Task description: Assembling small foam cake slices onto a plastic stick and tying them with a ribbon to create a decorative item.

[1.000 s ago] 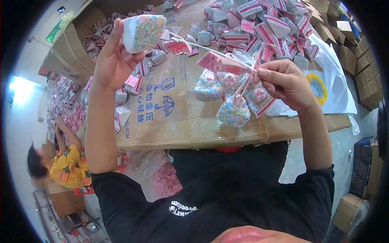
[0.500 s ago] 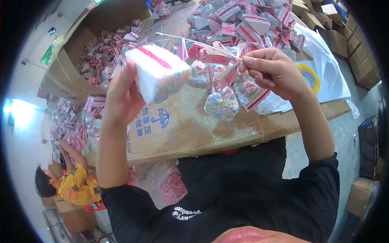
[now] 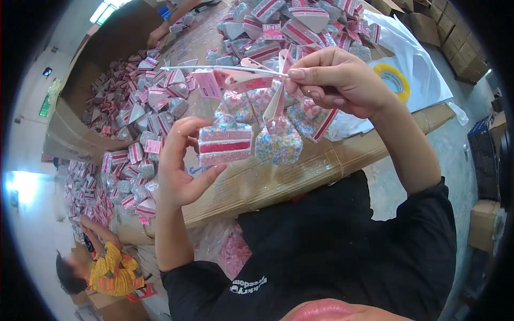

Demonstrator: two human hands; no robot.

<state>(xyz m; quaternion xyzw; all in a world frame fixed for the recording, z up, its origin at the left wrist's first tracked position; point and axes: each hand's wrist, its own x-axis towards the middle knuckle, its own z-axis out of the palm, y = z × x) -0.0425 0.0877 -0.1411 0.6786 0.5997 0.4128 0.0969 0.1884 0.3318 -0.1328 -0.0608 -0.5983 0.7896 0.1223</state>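
Observation:
My right hand (image 3: 340,80) pinches the end of a thin white stick (image 3: 230,69) between thumb and fingers. Pink tags (image 3: 274,107) hang along the stick near that hand, and below them are several cake-slice ornaments with sprinkled ends, one showing its round sprinkled face (image 3: 279,143). My left hand (image 3: 184,163) is open beside a pink-and-white layered cake-slice ornament (image 3: 225,146). Its fingers reach to the slice's left edge, partly behind it, and the thumb is spread below. A pink printed tag (image 3: 208,84) hangs above this slice, close to the stick.
A heap of wrapped cake slices (image 3: 300,24) covers the table's far side. More fill a large carton (image 3: 75,120) at left. A yellow tape roll (image 3: 393,81) lies on white plastic sheeting (image 3: 423,69) at right. Someone in a yellow patterned top (image 3: 115,270) works at lower left; another person's hand (image 3: 158,35) reaches in beyond the carton.
My left hand has lowered and opened from its grip on the cake slice, which has turned to show its layered side. The stick is now more level. Another person's hand has appeared at the far left.

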